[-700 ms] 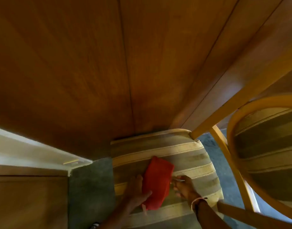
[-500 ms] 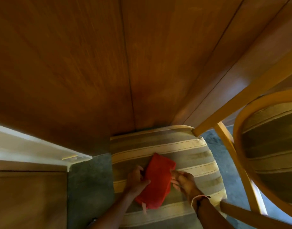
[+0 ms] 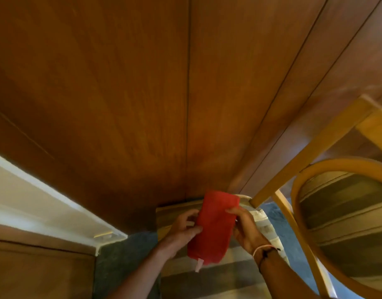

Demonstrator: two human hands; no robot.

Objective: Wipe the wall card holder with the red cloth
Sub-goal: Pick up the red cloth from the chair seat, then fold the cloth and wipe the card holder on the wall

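While lifted clear of the striped chair seat (image 3: 265, 223), red cloth (image 3: 213, 227) pinched at both edges, left hand (image 3: 183, 227) and right hand (image 3: 244, 227) fingers clamped, likely folding into a pad; card holder out of view

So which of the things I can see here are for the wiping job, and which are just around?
For the job:
red cloth, held by the left hand and the right hand
The card holder is not in view.

Just around:
striped chair seat
second chair
wood wall
white ledge
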